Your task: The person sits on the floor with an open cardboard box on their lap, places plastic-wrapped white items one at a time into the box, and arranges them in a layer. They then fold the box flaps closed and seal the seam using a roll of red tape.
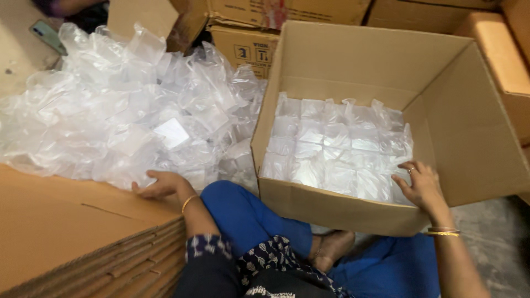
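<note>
Clear packets (337, 149) hide right hand's (422, 185) lower fingers (398, 185).

One open cardboard box (353, 207) holding many clear plastic packets (337, 146) (too many to count), one loose heap of packets (127, 110) at left, one stack of flattened cartons (72, 232) near left.

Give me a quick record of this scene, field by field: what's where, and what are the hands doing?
Setting: person seated on the floor, blue trousers
Left hand: rests at the edge of the loose pile of clear plastic packets, open
Right hand: inside the open cardboard box, on the packed packets
Box contents: clear packets standing in rows
Near left: stack of flat cardboard sheets
Behind: more cartons
</note>
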